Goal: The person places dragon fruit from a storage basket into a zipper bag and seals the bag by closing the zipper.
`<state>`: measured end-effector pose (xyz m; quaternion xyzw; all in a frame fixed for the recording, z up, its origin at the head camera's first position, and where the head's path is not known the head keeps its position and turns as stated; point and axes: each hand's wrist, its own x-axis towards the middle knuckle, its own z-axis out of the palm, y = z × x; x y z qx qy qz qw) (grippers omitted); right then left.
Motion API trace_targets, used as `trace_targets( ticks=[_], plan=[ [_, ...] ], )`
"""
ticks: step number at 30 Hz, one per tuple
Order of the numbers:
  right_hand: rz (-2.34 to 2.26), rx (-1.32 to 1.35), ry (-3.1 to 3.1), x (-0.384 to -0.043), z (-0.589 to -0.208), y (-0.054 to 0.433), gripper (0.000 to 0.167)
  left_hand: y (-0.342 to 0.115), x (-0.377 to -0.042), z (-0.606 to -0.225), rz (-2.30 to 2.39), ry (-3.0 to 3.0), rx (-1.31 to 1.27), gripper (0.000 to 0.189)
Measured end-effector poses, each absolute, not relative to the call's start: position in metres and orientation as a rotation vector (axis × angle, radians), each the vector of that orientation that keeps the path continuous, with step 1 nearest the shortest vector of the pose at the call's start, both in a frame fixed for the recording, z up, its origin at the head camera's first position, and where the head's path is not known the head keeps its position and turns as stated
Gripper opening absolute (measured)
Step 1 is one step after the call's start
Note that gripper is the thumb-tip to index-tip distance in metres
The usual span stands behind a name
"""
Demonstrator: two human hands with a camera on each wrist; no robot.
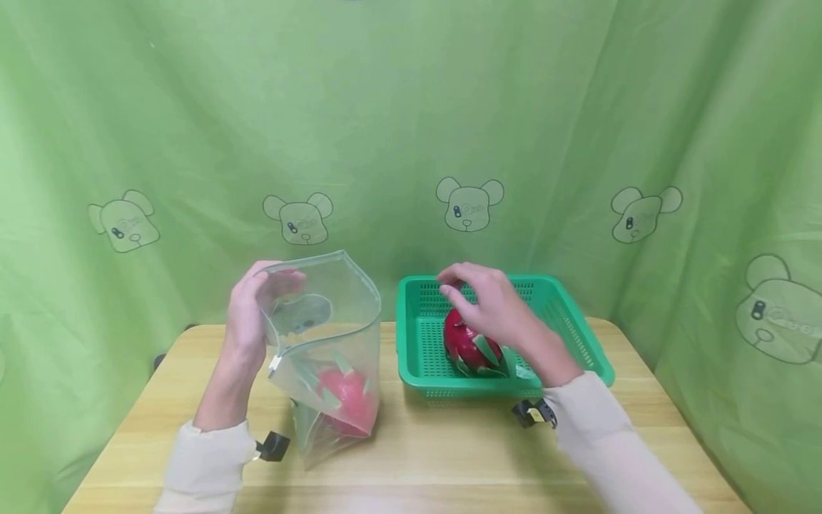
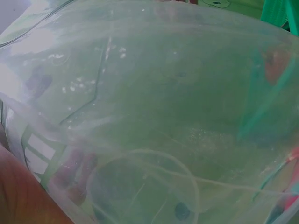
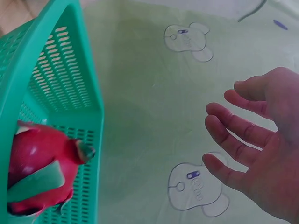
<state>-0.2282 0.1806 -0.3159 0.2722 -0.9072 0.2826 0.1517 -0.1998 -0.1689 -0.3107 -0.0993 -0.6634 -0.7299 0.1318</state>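
A clear plastic slider bag (image 1: 334,314) stands on the table with its mouth spread wide and a red dragon fruit (image 1: 349,400) in its bottom. My left hand (image 1: 247,310) holds the bag by the upper left side, and its fingers show through the film. In the left wrist view the film fills most of the picture. A second dragon fruit (image 1: 465,343), red with green scales, sits in the green basket (image 1: 407,375). Over this fruit hovers my right hand (image 1: 484,296), holding nothing. Its fingers (image 3: 233,140) are spread and slightly bent in the right wrist view.
The basket has slotted walls and stands at the back right of the wooden table (image 1: 437,457). Some clear film (image 1: 523,371) lies beside the fruit in it. A green curtain (image 1: 398,128) with bear-head prints hangs close behind the table and along its sides.
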Motion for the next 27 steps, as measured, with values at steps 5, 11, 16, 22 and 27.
trace_targets(
  ticks=[5,11,16,22,27],
  plan=[
    [0.813,0.766,-2.626,-0.235,-0.322,0.186,0.023,-0.169,-0.2,-0.311,-2.114,-1.93,-0.296,0.039],
    [0.817,0.759,-2.631,-0.247,-0.327,0.191,0.022,-0.169,-0.2,-0.311,-2.101,-1.936,-0.305,0.04],
    [0.833,0.739,-2.677,-0.256,-0.332,0.195,0.025,-0.169,-0.199,-0.311,-2.095,-1.941,-0.313,0.041],
    [0.832,0.697,-2.768,-0.266,-0.337,0.2,0.034,-0.167,-0.197,-0.311,-2.1,-1.954,-0.31,0.041],
    [0.797,0.653,-2.861,-0.274,-0.34,0.201,0.041,-0.166,-0.197,-0.311,-2.101,-1.945,-0.315,0.041]
  ],
)
